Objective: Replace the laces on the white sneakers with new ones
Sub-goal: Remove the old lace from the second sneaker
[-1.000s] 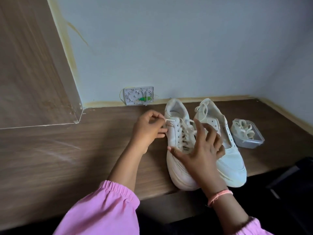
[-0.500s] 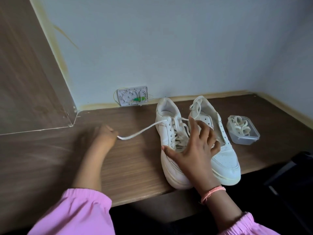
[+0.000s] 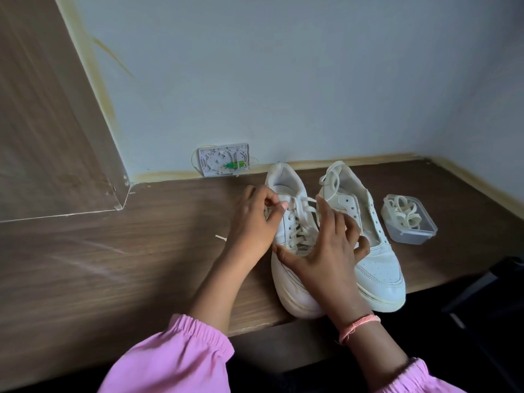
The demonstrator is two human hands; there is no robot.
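On left sneaker: left hand seemingly pinching lace; right hand steadying.

Bare brown wood-grain desk at 9 o'clock; clear plastic tub blocks at 3; pale wall at 12.

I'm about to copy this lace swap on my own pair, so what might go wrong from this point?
1. The left sneaker has its toe over the desk edge; a hard tug by the left hand on the lace might drag it off, though the right hand steadies it.
2. The pulled lace end lies loose and could snag.
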